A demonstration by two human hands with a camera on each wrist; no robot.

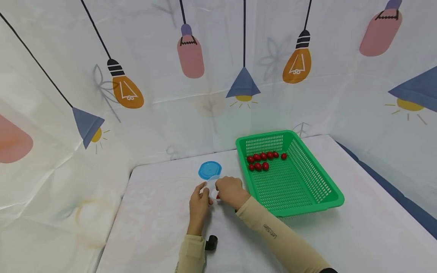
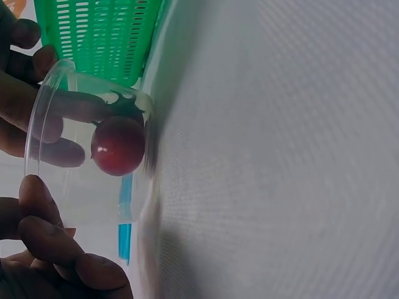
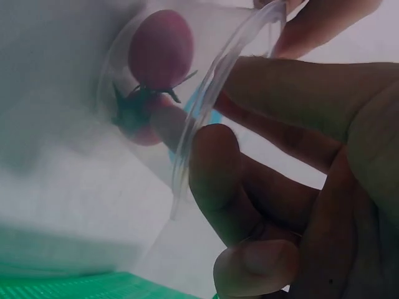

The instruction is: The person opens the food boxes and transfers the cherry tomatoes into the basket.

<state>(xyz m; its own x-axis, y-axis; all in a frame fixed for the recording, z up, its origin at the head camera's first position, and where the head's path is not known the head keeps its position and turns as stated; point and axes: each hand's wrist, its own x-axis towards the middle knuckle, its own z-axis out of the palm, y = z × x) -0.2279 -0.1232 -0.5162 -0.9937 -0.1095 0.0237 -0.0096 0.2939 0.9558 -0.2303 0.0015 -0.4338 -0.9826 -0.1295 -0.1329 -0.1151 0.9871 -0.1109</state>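
Note:
A clear plastic cup (image 2: 93, 199) with a wide rim stands on the white table between both hands. Inside lie two small red cherry tomatoes (image 3: 162, 50) with green stems; one shows as a red spot in the head view. My left hand (image 1: 199, 208) holds the cup's side near the rim, its fingertips (image 2: 50, 240) at the lower left in the left wrist view. From the other side my right hand (image 1: 232, 191) reaches over the rim. One extended finger touches a cherry tomato (image 3: 140, 121) at the bottom; I see no pinch on it.
A blue lid (image 1: 209, 170) lies just behind the cup. To the right stands a green perforated basket (image 1: 290, 191) with several cherry tomatoes (image 1: 258, 167) at its far left. A patterned cloth (image 1: 211, 113) hangs behind the table.

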